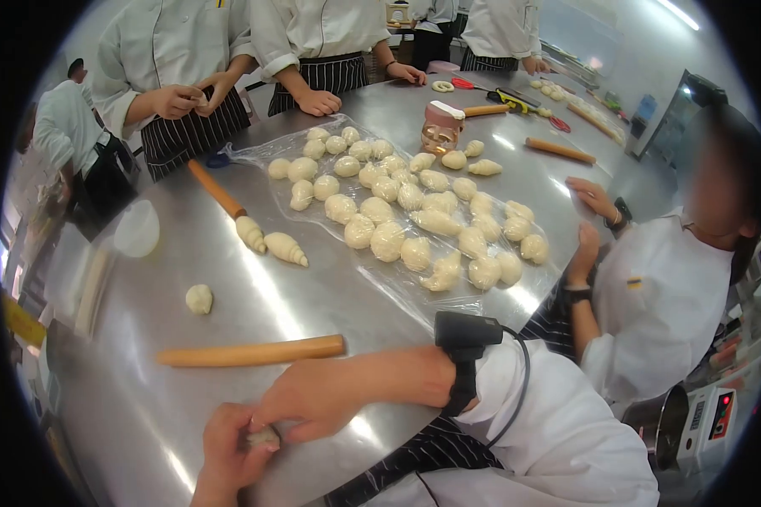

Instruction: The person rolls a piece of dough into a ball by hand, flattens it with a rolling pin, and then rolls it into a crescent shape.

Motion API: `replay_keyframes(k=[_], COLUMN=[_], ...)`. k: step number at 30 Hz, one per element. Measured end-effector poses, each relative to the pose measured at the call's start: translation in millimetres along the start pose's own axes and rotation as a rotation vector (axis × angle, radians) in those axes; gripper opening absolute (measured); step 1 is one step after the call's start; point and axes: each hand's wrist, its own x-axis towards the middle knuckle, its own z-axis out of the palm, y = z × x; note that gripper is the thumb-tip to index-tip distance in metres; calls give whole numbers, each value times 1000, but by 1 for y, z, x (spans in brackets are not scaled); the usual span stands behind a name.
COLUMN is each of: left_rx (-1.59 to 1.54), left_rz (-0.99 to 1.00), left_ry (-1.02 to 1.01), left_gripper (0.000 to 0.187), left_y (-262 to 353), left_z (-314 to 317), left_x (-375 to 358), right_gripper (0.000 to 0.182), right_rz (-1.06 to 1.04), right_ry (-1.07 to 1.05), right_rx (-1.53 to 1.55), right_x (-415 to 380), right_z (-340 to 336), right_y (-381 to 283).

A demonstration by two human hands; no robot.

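Observation:
Close to the table's near edge, my left hand [228, 444] and my right hand [309, 404] meet around a small piece of dough [264, 438]. Fingers of both hands are closed on it, and much of the piece is hidden. Just beyond them lies a wooden rolling pin [249, 351]. Farther off a single dough ball [199, 299] rests on the metal table [144, 291]. Two coiled dough rolls [286, 248] lie near the end of another rolling pin [217, 189].
Many dough balls [386, 241] lie under clear plastic film [397, 296] mid-table. Beyond them are a jar [441, 127], a rolling pin [560, 150] and red-handled scissors [462, 83]. Co-workers stand around the table; one person [659, 296] is close at right, near a scale [706, 422].

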Motion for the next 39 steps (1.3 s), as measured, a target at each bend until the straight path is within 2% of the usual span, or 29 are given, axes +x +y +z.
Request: replay_keyframes(k=[2,5,7,10,16,19,22,26,28,29,32,35,39], left_rx=[13,-38,-137,-202,-110,-41,44,-67,-108,-131,-97,13,-12], left_rz=[2,-48,-130,-200,-115,-110,8,152,201,193,133,-7,-104], left_ry=[43,119,172,113,111,-54,-15,31,90,98,103,167,153], left_gripper=[29,24,23,24,27,32,34,29,25,17,15,13,13], left_y=[-1,0,3,1,-6,8,9,5,5,0,6,6,7], left_z=[-2,1,2,-4,0,-7,-4,-10,-9,-10,-10,-9,-10], left_x=[-2,-1,-4,-7,-9,-4,1,7,8,2,6,-2,-3], right_gripper=[32,38,36,36,39,39,37,37,44,48,51,52,52], right_rz=[52,59,-13,-78,-106,-88,-78,-127,-131,-132,-159,-60,5], right_ry=[-68,-52,3,33,41,13,21,81,30,10,108,116,4], right_rx=[-76,-90,-94,-116,-89,-75,-56,-58,-97,-112,-16,-36,-131], right_x=[0,-1,-2,-2,-4,-4,-3,-3,-2,-1,-2,1,-4], right_z=[-2,-3,3,5,9,5,5,5,2,2,-1,2,-9], right_y=[-5,-9,-3,0,3,-3,-8,-7,-4,-3,-3,0,-17])
